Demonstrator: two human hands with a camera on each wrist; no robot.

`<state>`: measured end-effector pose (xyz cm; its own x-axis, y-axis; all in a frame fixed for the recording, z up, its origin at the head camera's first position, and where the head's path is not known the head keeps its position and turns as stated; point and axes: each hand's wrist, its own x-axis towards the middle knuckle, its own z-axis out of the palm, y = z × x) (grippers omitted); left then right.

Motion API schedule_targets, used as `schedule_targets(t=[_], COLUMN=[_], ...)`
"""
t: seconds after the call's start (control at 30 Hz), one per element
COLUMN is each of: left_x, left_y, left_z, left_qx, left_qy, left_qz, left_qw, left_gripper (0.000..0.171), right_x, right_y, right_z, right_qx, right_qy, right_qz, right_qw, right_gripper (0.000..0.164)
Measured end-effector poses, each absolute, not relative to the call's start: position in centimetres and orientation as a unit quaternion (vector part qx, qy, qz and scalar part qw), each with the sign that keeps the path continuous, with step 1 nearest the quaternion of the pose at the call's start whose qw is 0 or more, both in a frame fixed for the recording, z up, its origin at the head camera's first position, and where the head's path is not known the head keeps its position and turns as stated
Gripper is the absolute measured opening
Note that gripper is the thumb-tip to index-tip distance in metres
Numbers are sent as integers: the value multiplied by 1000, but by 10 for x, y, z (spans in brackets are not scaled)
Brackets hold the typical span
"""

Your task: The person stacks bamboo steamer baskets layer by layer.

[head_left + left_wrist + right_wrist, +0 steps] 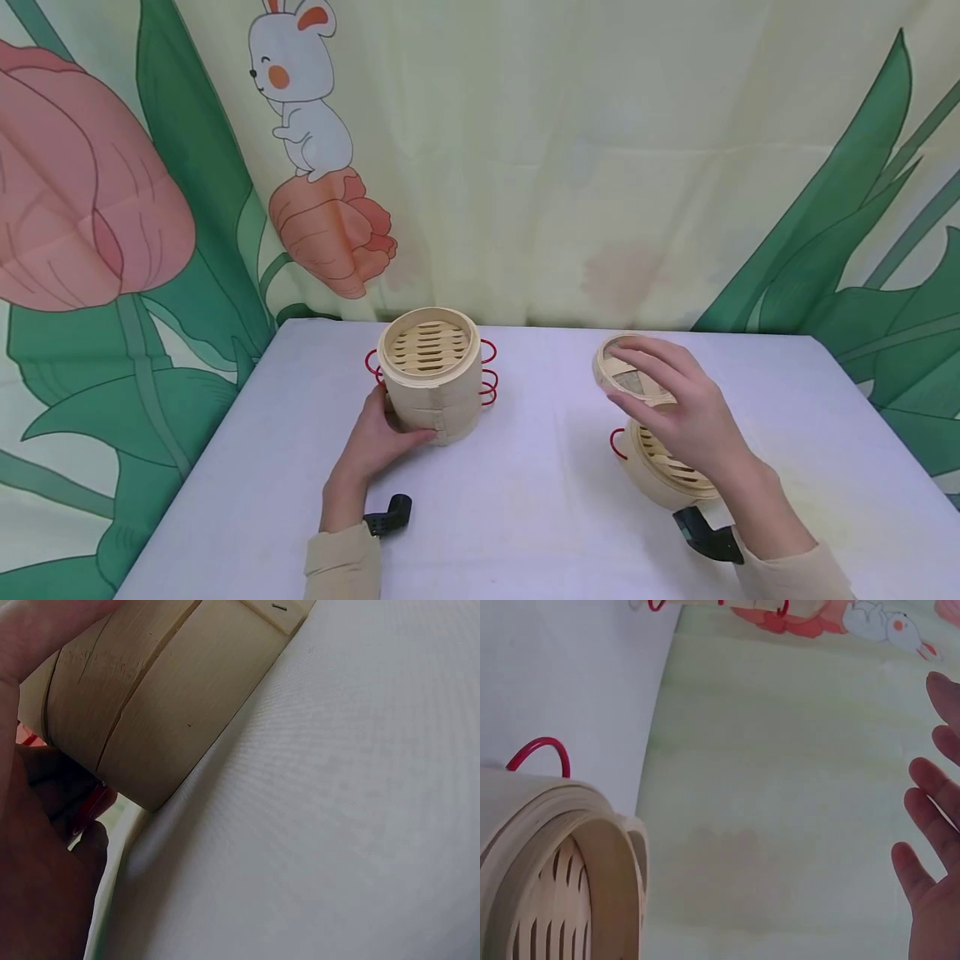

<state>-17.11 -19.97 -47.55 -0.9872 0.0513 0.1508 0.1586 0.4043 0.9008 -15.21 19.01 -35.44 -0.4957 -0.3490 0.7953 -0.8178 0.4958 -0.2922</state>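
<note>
Pale bamboo makes up the upright stack of steamer tiers just left of the frame's centre, its long axis running up and down, with slats at the top. The left hand is nearest: it grips the stack from the lower left, thumb across the front, fingers bent round the side. To the stack's right, over a stretch of white tablecloth, sits a shorter steamer basket, right of centre in the frame. The right hand hangs above this one, its fingers parted and the thumb well away from them; the right wrist view shows it holding nothing. Behind the basket, a little higher in the frame, is a round lid, partly hidden by the hand; whether lid and basket touch, I cannot tell. Red loops stick out on both sides of the stack, and another red loop juts from the basket's left wall towards them, so these would likely catch first if the two came together.
</note>
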Motion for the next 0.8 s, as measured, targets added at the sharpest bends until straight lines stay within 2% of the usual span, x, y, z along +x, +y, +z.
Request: schedule_targets(t=[0.2, 0.3, 0.47, 0.63, 0.8], left_x=[-172, -172, -171, -165, -172], left_y=[-201, -201, -200, -197, -201], left_z=[-477, -477, -475, -462, -478], left_qx=[-75, -76, -83, -86, -80], left_qy=[-828, -828, -828, -834, -834], left_qz=[-552, -553, -550, -542, -541], left_qw=[54, 56, 64, 64, 69], left_gripper=[96, 96, 97, 96, 98], right_x=[-143, -136, -123, -113, -104], right_y=[205, 214, 230, 242, 255], right_z=[-360, -364, -372, -385, -399], right_qx=[348, 313, 271, 245, 222], right_qy=[-813, -843, -877, -892, -906], right_qz=[328, 320, 298, 299, 304], right_qw=[333, 299, 261, 235, 195], right_gripper=[47, 45, 60, 60, 59])
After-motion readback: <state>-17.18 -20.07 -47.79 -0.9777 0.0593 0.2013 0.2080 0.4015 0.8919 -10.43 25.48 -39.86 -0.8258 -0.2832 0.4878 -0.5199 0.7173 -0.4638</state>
